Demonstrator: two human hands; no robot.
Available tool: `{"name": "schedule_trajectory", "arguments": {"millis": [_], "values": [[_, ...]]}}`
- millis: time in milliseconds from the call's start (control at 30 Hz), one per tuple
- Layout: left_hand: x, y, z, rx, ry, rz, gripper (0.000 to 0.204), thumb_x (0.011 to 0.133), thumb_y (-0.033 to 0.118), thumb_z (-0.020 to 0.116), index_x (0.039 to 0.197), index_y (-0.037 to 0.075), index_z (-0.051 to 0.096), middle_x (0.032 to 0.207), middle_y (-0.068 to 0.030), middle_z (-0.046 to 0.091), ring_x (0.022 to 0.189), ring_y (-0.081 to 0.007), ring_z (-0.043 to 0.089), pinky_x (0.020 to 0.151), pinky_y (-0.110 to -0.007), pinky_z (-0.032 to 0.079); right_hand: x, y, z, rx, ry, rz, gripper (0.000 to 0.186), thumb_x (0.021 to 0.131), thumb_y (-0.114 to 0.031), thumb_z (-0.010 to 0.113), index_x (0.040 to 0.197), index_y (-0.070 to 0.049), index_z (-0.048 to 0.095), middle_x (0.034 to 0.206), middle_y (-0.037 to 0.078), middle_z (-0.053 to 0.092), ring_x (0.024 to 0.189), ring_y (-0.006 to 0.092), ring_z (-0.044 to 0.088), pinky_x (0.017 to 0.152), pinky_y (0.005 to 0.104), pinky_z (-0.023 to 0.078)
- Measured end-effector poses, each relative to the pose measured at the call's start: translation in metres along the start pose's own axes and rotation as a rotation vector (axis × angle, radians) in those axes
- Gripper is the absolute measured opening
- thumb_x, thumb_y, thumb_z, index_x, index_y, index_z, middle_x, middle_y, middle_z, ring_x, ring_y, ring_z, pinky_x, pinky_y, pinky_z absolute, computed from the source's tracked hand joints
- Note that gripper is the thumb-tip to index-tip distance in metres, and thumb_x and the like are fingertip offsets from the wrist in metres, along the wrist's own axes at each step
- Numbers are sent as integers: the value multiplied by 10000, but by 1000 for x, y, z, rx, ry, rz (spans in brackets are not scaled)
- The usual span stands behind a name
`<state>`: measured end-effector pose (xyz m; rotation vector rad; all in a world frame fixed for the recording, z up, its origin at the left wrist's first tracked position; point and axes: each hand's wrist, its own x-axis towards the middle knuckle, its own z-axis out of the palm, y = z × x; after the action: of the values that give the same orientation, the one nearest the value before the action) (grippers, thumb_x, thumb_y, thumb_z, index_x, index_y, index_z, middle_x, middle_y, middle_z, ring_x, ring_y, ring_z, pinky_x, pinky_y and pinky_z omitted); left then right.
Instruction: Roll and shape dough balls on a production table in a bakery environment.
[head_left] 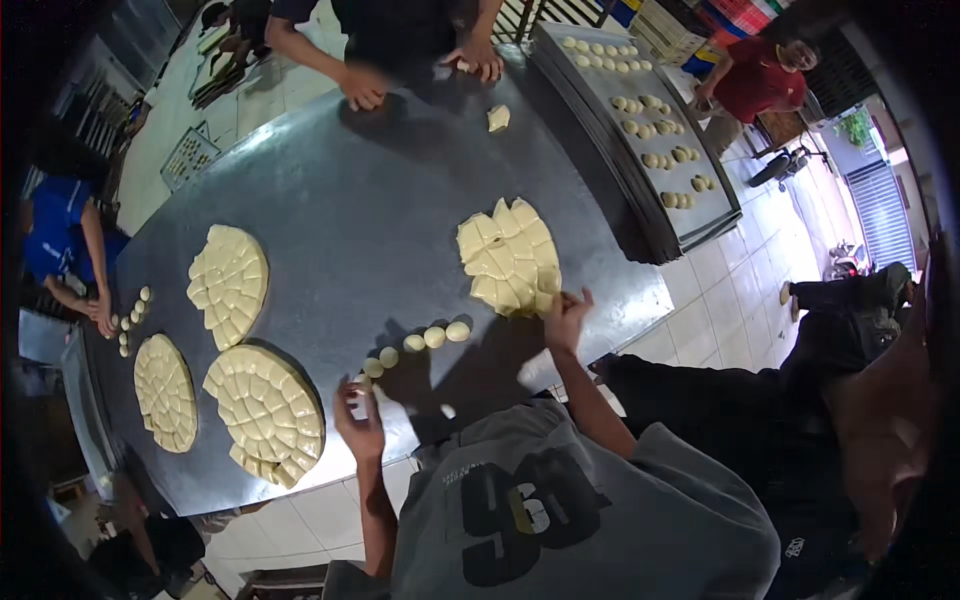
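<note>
Metal table (pixel 350 220); dough-ball row (pixel 413 343) slants rightward and away.

Single wide fisheye view, head-worn, left of a pair, above the near edge of the table (pixel 330 230), facing down and forward, close over left hand (pixel 360 425) and right hand (pixel 567 324).

- Upper garment: grey shirt (pixel 625 525), loose, with creased fabric.
- Front marking: large, bold, rounded dark print (pixel 490 550).
- Print centre: small pale patch (pixel 532 505), white and yellowish.
- Secondary marking: small dark lettering (pixel 463 472) beside the large print.
- Sleeves: grey, short; both forearms exposed.
- Hands: left hand (pixel 360 425) and right hand (pixel 566 325) bare, five-fingered type.
</note>
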<state>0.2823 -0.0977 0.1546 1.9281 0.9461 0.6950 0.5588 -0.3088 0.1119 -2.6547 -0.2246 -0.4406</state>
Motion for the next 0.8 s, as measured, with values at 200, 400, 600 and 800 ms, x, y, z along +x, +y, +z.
{"name": "schedule_trajectory", "arguments": {"millis": [200,400,600,800], "values": [[32,61,86,-238,-500,56,289,873,123,658,1149,42,623,990,-80,641,807,-192,595,717,-287,468,25,-3,43,83,-131,549,561,853,-310,622,1162,111,418,987,248,581,827,342,591,815,391,496],[42,70,232,95,-737,879,452,871,222,558,1299,77,530,1314,-91,554,1148,-286,548,947,-370,429,-2,63,9,208,-561,166,586,870,-424,599,1085,116,529,954,265,619,803,393,619,691,422,497],[34,43,280,344,-742,1037,682,846,359,572,1420,47,380,1458,-148,407,1329,-308,387,1043,-470,317,18,53,-68,261,-1076,345,549,859,-441,601,1069,66,582,891,204,630,723,298,586,632,377,464],[4,87,241,288,-1149,692,1006,716,219,753,1511,30,167,1433,-199,407,1326,-338,372,1026,-472,340,23,28,-148,431,-1466,378,403,841,-335,646,957,50,611,715,101,580,597,177,501,557,302,414]]}}
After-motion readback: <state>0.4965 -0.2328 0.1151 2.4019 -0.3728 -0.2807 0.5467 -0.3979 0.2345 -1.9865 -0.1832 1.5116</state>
